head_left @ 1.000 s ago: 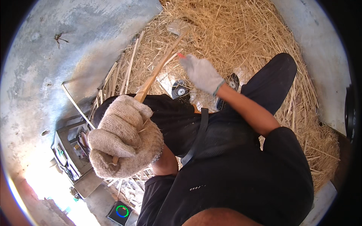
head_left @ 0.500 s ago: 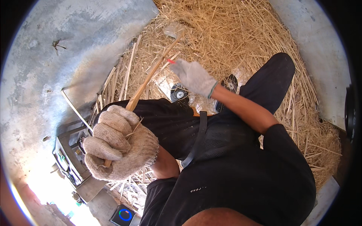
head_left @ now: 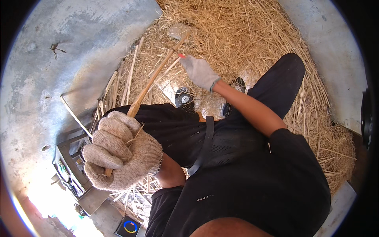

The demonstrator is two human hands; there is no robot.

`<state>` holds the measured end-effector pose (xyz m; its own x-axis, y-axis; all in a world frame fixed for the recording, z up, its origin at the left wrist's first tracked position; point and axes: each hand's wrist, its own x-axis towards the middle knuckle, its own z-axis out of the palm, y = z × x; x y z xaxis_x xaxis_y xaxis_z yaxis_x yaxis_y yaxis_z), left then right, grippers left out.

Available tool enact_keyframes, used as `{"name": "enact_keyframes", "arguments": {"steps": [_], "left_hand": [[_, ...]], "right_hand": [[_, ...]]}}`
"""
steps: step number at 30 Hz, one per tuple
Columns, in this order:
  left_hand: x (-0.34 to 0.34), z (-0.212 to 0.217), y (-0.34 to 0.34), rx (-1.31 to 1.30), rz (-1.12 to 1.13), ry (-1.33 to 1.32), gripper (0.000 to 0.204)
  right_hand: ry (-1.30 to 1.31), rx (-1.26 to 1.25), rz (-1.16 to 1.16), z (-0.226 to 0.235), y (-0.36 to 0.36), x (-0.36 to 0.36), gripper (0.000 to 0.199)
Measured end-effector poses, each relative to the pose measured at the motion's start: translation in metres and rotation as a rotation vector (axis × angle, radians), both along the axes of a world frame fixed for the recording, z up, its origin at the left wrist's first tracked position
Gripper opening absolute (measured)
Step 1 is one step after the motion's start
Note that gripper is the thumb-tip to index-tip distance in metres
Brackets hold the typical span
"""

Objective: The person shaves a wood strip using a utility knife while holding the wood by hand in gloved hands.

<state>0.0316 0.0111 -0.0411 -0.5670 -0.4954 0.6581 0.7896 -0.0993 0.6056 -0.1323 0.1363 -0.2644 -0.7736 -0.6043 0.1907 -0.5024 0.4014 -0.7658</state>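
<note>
My left hand (head_left: 122,154), in a beige knitted work glove, is closed round the near end of a long, thin wooden strip (head_left: 152,81). The strip slants away from the fist and narrows toward its far tip over the straw. My right hand (head_left: 200,73), in a paler glove, is closed on a small tool with a red part (head_left: 181,55) showing beyond the fingertips. A thin dark piece of it, like a blade, lies across the strip near its far end. The glove hides most of this tool, so its exact kind is unclear.
Straw and shavings (head_left: 233,31) cover the floor, with longer strips (head_left: 132,71) against the grey wall (head_left: 79,51). My dark-trousered legs (head_left: 276,79) are spread round a round dark metal part (head_left: 184,98). At left stands a wooden box (head_left: 73,170); a black device with a lit ring (head_left: 129,226) lies below.
My right hand has moved a little farther along the strip, toward its far tip. The left fist keeps its grip. The whole view has shifted slightly.
</note>
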Motion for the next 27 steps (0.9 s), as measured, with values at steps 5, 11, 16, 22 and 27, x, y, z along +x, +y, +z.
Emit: {"name": "enact_keyframes", "arguments": {"steps": [5,11,16,22,27], "left_hand": [[0.002,0.0,-0.001,0.016,0.058,-0.044,0.042],[-0.001,-0.003,-0.01,0.057,-0.018,0.016,0.043],[0.004,-0.001,-0.009,0.13,0.044,-0.013,0.044],[0.002,-0.001,-0.009,0.132,-0.003,-0.002,0.044],[0.006,-0.006,-0.011,0.111,0.014,0.003,0.044]], "right_hand": [[-0.187,0.105,0.006,0.022,-0.015,-0.01,0.042],[-0.075,0.14,-0.125,-0.011,-0.017,-0.024,0.052],[-0.09,0.256,-0.055,0.013,-0.019,-0.024,0.054],[-0.131,0.254,-0.021,-0.009,-0.013,-0.029,0.057],[-0.251,0.235,0.037,0.02,-0.019,-0.027,0.052]]}}
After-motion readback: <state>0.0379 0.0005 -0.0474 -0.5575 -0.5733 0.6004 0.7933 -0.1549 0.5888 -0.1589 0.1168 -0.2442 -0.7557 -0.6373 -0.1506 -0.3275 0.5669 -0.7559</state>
